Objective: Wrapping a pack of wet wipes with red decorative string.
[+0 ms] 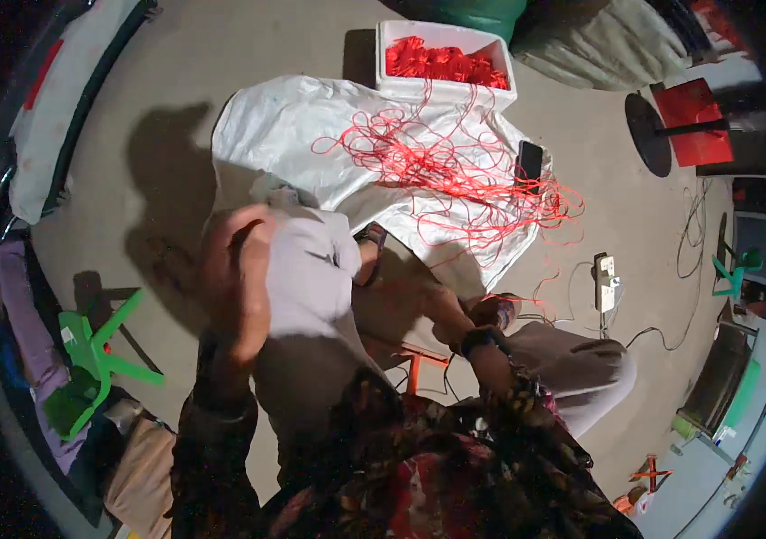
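Note:
My left hand [243, 260] is raised beside my left knee, smeared by motion, so its fingers do not show clearly. My right hand [448, 313] is low between my legs, near my sandalled right foot [495, 312]; a dark band circles its wrist, and its fingers are lost in shadow. In front of me, a loose tangle of thin red cord [437, 171] spreads over a white plastic sheet [279, 117]. Strands run up to a white foam box [446, 88] holding bundled red cord [446, 65]. A dark phone [528, 163] lies at the tangle's right side.
A power strip [606, 283] with trailing cables lies on the floor at right. To the left is a green plastic stool [95, 359] on its side. Part of an orange-red stool [419, 355] shows beneath me. Large sacks [598, 45] stand at the back.

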Demonstrator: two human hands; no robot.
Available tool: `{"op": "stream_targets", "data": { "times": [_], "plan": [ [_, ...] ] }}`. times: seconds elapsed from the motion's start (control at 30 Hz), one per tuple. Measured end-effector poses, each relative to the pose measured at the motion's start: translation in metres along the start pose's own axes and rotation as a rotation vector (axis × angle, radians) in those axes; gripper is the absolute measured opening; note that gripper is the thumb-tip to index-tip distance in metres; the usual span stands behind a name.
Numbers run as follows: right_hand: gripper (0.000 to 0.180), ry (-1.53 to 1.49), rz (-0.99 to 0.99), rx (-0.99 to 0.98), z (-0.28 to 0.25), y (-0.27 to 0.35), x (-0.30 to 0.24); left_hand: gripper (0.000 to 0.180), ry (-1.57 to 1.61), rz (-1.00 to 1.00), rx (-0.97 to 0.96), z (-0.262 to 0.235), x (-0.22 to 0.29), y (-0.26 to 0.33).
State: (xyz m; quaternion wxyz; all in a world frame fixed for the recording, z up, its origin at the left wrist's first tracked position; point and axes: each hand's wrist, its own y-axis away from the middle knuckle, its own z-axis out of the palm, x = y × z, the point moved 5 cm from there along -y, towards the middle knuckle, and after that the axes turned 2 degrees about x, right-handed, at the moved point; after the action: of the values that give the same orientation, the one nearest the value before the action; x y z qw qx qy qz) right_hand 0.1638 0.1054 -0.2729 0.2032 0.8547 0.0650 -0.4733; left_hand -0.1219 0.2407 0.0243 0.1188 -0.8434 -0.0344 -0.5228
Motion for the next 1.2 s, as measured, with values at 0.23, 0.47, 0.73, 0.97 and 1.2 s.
{"op": "stream_targets", "data": {
  "times": [0.23,0.47,0.73,0.97,1.2],
  "plan": [
    [0.030,-0.280,0.385,0.030,0.043,-0.030,0.082,0.022,-0.534,0.376,-0.062,-0.010,0.022,-0.007],
    [0.041,0.518,0.186,-0.054,0.052,-0.053,0.078,0.023,-0.433,0.054,-0.041,-0.001,0.028,-0.018],
    [0.008,0.500,0.006,0.004,0.056,-0.039,0.093,0.024,-0.458,0.057,-0.017,-0.006,0.026,-0.013],
    [0.015,0.408,0.031,-0.006,0.056,-0.017,0.082,0.016,-0.626,0.175,0.025,-0.016,0.028,-0.006],
    [0.021,0.393,0.126,-0.190,0.073,0.003,0.077,0.011,-0.550,0.164,0.059,-0.014,0.032,-0.006]
  ]
}}
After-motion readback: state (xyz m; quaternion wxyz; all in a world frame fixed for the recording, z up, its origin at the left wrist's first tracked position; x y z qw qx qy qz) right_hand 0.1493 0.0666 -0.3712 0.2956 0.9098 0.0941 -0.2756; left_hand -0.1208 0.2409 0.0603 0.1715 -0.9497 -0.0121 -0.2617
